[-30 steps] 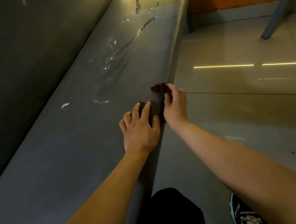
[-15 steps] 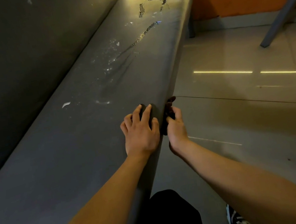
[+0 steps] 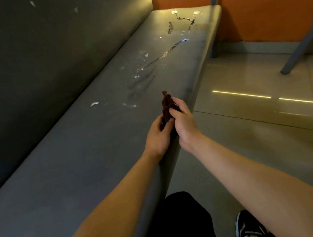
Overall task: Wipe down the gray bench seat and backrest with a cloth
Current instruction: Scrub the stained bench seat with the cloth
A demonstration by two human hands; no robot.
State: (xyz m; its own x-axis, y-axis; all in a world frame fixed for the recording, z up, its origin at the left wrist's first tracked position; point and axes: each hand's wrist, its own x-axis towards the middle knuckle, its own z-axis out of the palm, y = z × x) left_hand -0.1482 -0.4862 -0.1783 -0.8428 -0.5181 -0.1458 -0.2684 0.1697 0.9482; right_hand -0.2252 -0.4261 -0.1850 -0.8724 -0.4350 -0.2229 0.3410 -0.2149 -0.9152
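Both forearms (image 3: 109, 216) are bare. Black trousers (image 3: 180, 226) show well below the fingers (image 3: 174, 113), a black-and-white sneaker (image 3: 249, 230) just beside them.

Gray bench seat (image 3: 62, 173), dark brown cloth (image 3: 166, 104), orange wall (image 3: 267, 10)

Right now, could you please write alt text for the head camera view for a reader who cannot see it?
A person's left hand and right hand together hold a crumpled dark brown cloth at the front edge of a long gray padded bench seat. Shiny streaks and white flecks mark the seat farther along, beside the dark gray backrest.
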